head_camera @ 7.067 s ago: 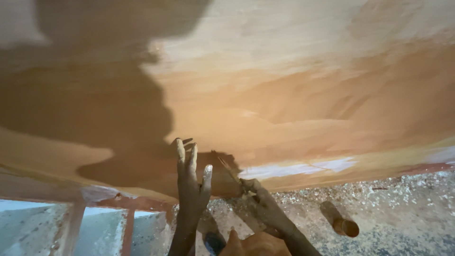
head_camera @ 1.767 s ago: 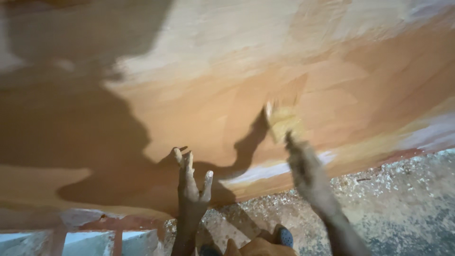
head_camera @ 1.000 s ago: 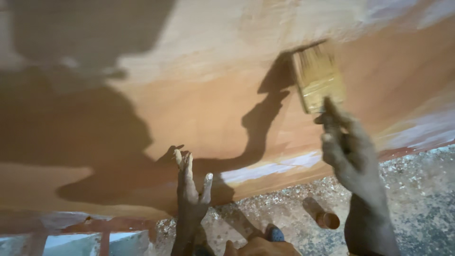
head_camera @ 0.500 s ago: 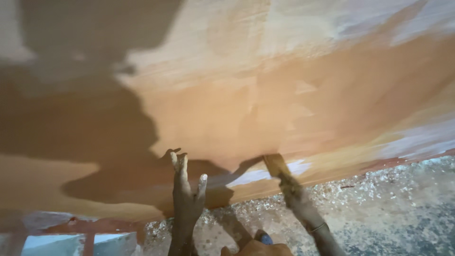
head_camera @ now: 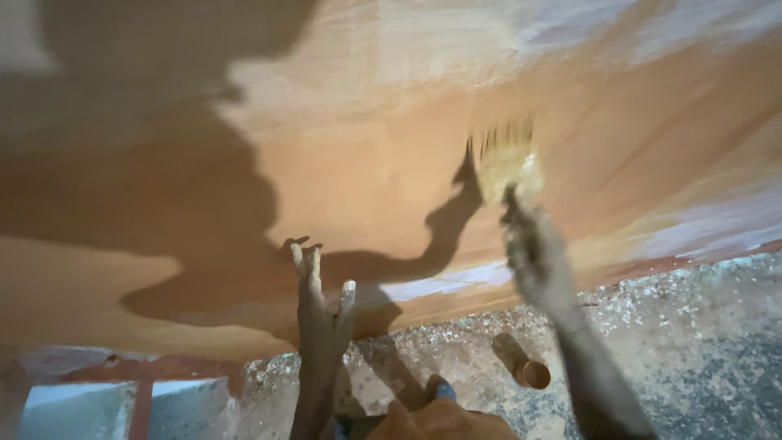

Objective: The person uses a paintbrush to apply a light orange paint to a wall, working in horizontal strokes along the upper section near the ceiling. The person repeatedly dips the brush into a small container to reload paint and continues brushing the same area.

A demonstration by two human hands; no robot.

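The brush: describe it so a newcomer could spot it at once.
Start at the big orange-brown painted surface that fills the upper frame. Right of centre, the right hand holds a brush against it. Its pale yellowish bristles stand out, blurred.

Blurred: right hand (head_camera: 533, 257) and brush (head_camera: 507, 163) at middle right. Both arms cut off by bottom edge.

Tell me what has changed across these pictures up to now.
The right hand has swung its brush back up onto the orange-brown painted surface; half a second ago it was low near the surface's bottom edge, and a second ago it was higher and further right. It has kept hold of the brush. The left hand stayed open, fingers spread against the surface's lower part. The small cylindrical container still lies on the speckled floor.
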